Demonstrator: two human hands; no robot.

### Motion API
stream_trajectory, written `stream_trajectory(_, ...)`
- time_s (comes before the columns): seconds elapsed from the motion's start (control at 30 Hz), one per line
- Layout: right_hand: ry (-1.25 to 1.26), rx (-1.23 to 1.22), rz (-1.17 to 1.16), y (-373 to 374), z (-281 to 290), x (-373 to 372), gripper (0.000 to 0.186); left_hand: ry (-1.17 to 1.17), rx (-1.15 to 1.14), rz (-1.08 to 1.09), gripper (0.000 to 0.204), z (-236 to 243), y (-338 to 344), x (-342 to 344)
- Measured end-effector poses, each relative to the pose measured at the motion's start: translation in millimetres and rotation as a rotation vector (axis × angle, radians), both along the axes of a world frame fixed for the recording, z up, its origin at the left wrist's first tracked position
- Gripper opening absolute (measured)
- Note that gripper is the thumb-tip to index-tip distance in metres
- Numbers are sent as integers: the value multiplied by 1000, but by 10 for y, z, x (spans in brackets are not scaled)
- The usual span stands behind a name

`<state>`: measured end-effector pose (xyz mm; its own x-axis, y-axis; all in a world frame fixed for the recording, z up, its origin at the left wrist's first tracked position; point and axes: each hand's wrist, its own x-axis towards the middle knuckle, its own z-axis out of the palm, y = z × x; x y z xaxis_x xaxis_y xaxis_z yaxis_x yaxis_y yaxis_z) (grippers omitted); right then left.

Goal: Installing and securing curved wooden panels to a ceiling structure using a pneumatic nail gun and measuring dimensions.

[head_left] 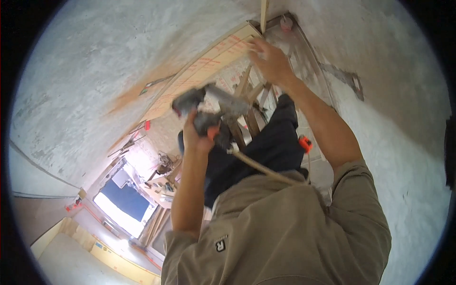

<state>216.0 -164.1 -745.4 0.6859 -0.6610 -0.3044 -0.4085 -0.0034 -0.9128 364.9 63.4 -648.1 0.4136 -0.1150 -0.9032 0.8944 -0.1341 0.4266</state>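
My left hand (197, 135) grips a dark, blurred nail gun (190, 99), with a beige hose (263, 168) running from it past my clothing. Up near the top, my right hand (270, 64) has its fingers apart and loosely bent at the end of a long plywood board (199, 69) marked in red; whether the fingertips touch it is unclear. A narrow wooden strip (264, 14) stands just beyond. Beneath me are several crossed wooden members (251, 126) and my dark trouser legs.
Rough plastered walls (85, 61) surround me. An orange tape measure (305, 142) is by my right leg. At the lower left are a bright window opening (123, 199), a board with tools (159, 185) and a long pale panel (114, 261). A small red object (286, 23) sits at the upper corner.
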Motion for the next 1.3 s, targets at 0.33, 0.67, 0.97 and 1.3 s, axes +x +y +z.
stream_trajectory(0.33, 763, -916, 1293, 1269, -3845, -118, 24, -116, -538, 221, 31, 282, 1034, 84)
stream_trajectory(0.67, 558, -496, 999, 1055, -2452, -1001, 18, -149, -892, 116, 27, 837, 583, 347)
stream_trajectory(0.97, 876, -287, 720, 153, -5, -2452, 34, -547, -1100, -488, 23, 2441, -653, 235)
stream_trajectory(1.3, -198, -774, -542, -4, 2780, -2619, 14, -1351, -1343, -657, 37, 4497, -557, -781)
